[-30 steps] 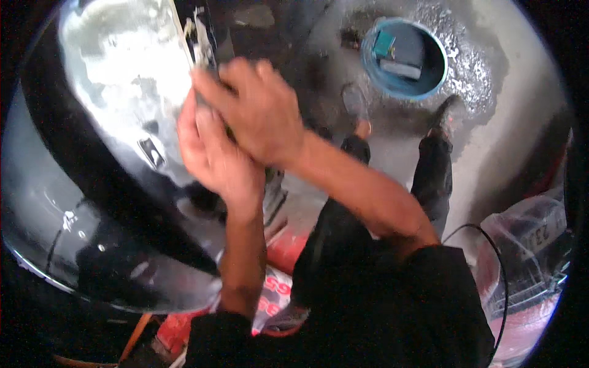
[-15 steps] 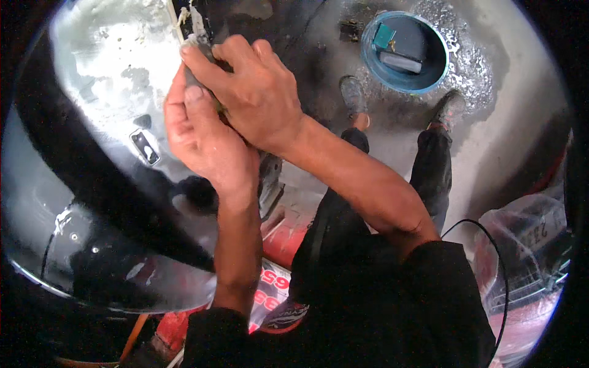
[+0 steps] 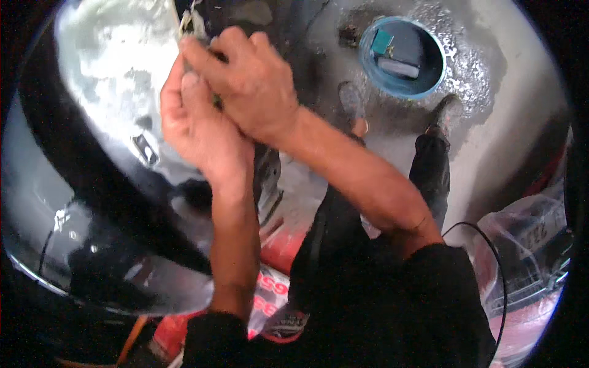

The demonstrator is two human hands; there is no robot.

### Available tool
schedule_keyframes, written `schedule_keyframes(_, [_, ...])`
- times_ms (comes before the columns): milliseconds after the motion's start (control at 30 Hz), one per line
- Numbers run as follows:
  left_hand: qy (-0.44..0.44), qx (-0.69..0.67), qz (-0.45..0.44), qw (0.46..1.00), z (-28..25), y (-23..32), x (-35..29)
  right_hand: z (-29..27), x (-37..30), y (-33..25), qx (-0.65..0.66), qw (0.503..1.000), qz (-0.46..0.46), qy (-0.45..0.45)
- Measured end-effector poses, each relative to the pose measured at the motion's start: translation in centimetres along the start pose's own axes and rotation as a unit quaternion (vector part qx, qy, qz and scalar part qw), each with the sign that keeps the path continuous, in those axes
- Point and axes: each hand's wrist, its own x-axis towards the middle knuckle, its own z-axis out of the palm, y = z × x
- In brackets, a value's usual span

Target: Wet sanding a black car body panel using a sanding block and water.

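Small grey piece (image 3: 187, 65) | mostly hidden in two-handed grip, near edge of pale panel (image 3: 104, 73) | right hand (image 3: 254, 86) pinches it; left hand (image 3: 199, 129) presses thumb against it, probably for steadiness

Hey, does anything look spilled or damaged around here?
Yes: the floor right of the blue bucket is wet and glistening, perhaps splashed water. The pale panel by the left hand also looks patchy, its finish uneven beside the glossy black surface.

Black panel (image 3: 104, 245) left of the hands (image 3: 254, 89) appears glossy and smooth. Bucket (image 3: 375, 78) to their right: blue plastic.
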Motion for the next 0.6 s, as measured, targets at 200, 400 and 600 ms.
schedule_keyframes(200, [0.013,0.005,-0.030,0.999,0.1,0.0,-2.7,-0.9,-1.9,0.1,0.022,1.000,0.007,-0.013])
schedule_keyframes(400, [-0.019,0.054,-0.004,0.998,-1.9,-0.8,-4.8,-1.5,-4.2,-1.0,-0.015,1.000,-0.021,-0.009])
schedule_keyframes(600, [-0.006,-0.028,-0.017,0.999,-2.2,-1.7,-4.5,-2.3,-3.7,-1.1,-0.045,0.997,-0.020,-0.056])
